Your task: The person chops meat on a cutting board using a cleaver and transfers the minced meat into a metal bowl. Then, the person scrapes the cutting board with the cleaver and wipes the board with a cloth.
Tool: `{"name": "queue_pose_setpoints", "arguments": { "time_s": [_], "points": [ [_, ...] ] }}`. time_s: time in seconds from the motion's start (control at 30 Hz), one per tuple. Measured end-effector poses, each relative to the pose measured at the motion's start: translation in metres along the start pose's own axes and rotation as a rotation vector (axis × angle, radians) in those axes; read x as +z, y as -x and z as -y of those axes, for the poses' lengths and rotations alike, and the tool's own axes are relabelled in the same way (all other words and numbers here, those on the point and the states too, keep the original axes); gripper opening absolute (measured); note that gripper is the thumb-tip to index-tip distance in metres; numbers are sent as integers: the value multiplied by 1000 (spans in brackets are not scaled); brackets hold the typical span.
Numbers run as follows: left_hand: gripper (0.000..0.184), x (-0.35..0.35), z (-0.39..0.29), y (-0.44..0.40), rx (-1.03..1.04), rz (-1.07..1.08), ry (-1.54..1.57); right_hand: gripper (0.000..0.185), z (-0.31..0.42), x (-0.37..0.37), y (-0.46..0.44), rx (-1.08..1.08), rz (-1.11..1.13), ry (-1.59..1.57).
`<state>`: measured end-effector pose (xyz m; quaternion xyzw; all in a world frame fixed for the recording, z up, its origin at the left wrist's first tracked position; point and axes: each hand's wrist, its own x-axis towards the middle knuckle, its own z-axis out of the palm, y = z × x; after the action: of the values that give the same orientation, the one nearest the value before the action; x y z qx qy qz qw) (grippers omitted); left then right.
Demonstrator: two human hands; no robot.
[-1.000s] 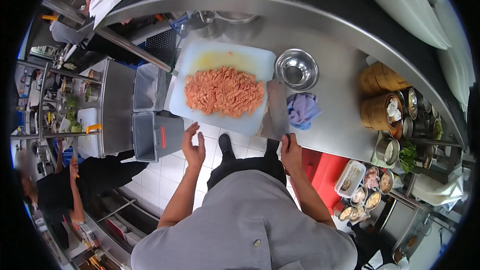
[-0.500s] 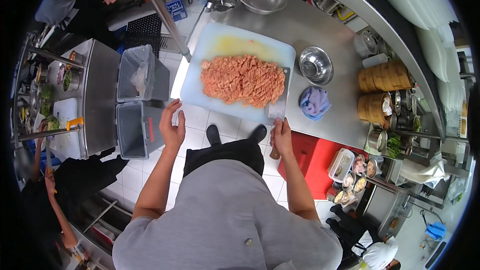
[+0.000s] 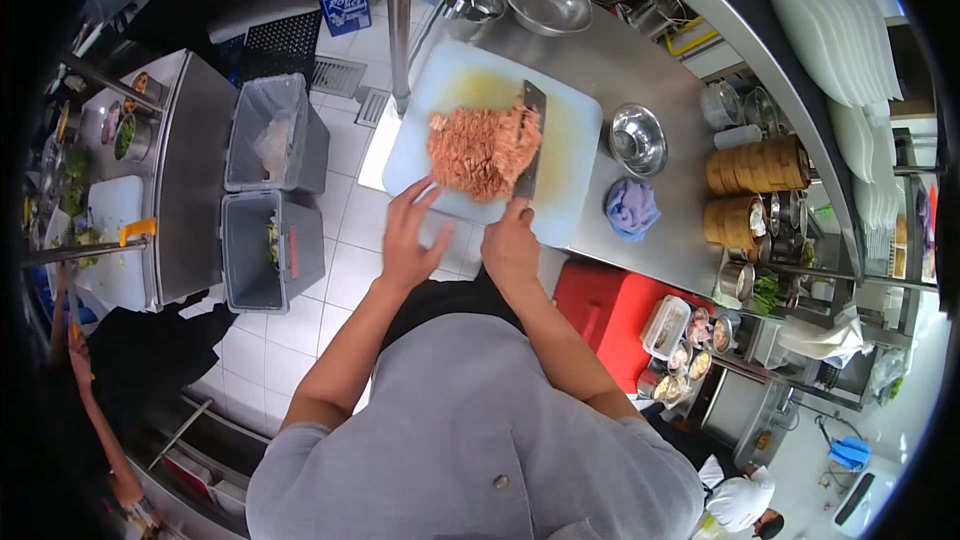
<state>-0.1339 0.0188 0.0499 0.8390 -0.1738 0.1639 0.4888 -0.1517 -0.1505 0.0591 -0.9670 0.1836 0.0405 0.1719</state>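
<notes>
On the pale cutting board (image 3: 572, 170) lies a mound of minced meat (image 3: 470, 150). My right hand (image 3: 511, 245) is closed around the handle of a cleaver (image 3: 535, 130), whose blade stands along the right side of the meat, with some mince heaped against it. My left hand (image 3: 411, 240) is empty, fingers apart, at the board's near edge just below the mound; whether its fingertips touch the meat I cannot tell. A yellowish wet stain marks the board around the mince.
Right of the board are a steel bowl (image 3: 638, 140) and a purple cloth (image 3: 631, 208). A wide bowl (image 3: 548, 0) and a pot (image 3: 475, 8) stand behind. Grey bins (image 3: 236, 145) and a metal post (image 3: 399, 30) are left; bamboo steamers (image 3: 757, 165) right. Other people work nearby.
The cleaver has moved left from the board's right edge, pushing the mince into a narrower, higher mound. My left hand has come rightward toward the meat.
</notes>
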Motion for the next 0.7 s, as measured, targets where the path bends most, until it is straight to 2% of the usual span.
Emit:
{"name": "queue_pose_setpoints", "arguments": {
  "time_s": [0.03, 0.13, 0.2, 0.27, 0.3, 0.37, 0.4, 0.47, 0.5, 0.57, 0.7],
  "points": [
    [50, 10, -4, -9, 52, 46, 18, 43, 4, 3, 0, 2, 5, 10],
    [56, 38, -8, -42, 102, 72, 1, 48, 2, 23, -2, -187, 24, 223],
    [57, 62, 8, -49, 77, 75, -80, 48, 3, 19, -12, -172, 78, 298],
    [55, 74, 22, -51, 12, 52, 1, 49, 0, 6, -18, -156, 121, 371],
    [52, 78, 28, -52, -51, 44, 79, 49, -3, -5, -19, -139, 132, 331],
    [49, 78, 31, -47, -32, 74, 0, 49, -11, -25, -21, -132, 142, 293],
    [45, 77, 32, -44, -17, 119, -80, 42, -16, -33, -22, -134, 93, 261],
    [43, 70, 19, -51, 28, 59, -87, 33, -22, -44, -21, -171, -2, 248],
    [41, 68, 13, -53, 81, 8, -87, 33, -27, -46, -21, -170, 5, 247],
    [40, 77, 17, -53, 94, 37, -157, 30, -34, -52, -25, -278, -57, 223],
    [36, 94, 38, -50, 99, 41, -275, 34, -63, -67, -30, -242, -117, 144]
  ]
}}
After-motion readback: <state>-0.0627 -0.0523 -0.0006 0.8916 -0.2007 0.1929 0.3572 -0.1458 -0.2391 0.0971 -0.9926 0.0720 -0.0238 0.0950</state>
